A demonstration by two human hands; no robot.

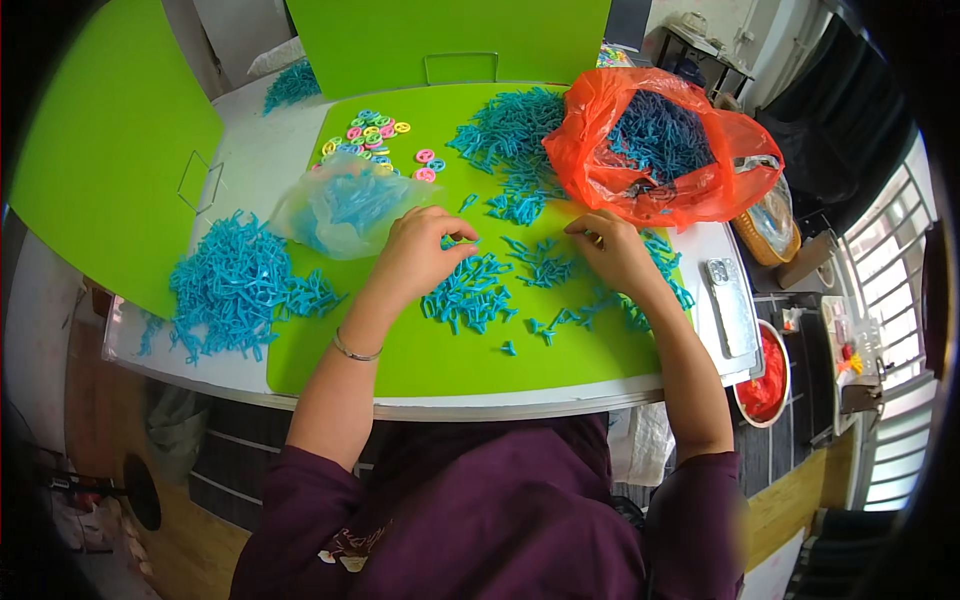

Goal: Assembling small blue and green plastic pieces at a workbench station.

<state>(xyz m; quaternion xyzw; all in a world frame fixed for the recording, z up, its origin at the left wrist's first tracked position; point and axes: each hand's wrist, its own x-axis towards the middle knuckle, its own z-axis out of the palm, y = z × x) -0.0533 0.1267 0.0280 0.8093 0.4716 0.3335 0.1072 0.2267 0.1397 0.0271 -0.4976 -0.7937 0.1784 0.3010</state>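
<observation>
Turquoise plastic pieces (pixel 468 292), small and forked, lie in a loose pile on a bright green mat (pixel 400 365), between the person's two hands and a little nearer the body. A looser scatter of the same pieces spreads to the right, with one stray close to the front edge.

Just beyond the pile is the left hand (pixel 425 245), its thumb and index finger brought narrowly together; turquoise shows at the fingertips, but I cannot tell whether a piece is gripped. To the right, the right hand (pixel 612 250) curls low over the mat beside the scatter, fingers bent close to the thumb; whether it holds anything is hidden.

Behind the left hand rests a translucent bag (pixel 295 210) with blue showing through, and past that lie round pieces (pixel 380 132) in pink, yellow, green and blue. A big turquoise heap (pixel 230 290) sits at the left, partly over the mat's edge. Another heap (pixel 515 130) stands at the far right, touching an open red bag (pixel 590 165) filled with darker blue pieces (pixel 655 135).

A phone (pixel 732 305) lies on the white counter (pixel 250 125) at the right. Green panels (pixel 110 150) with wire handles rise at the left and far sides.
</observation>
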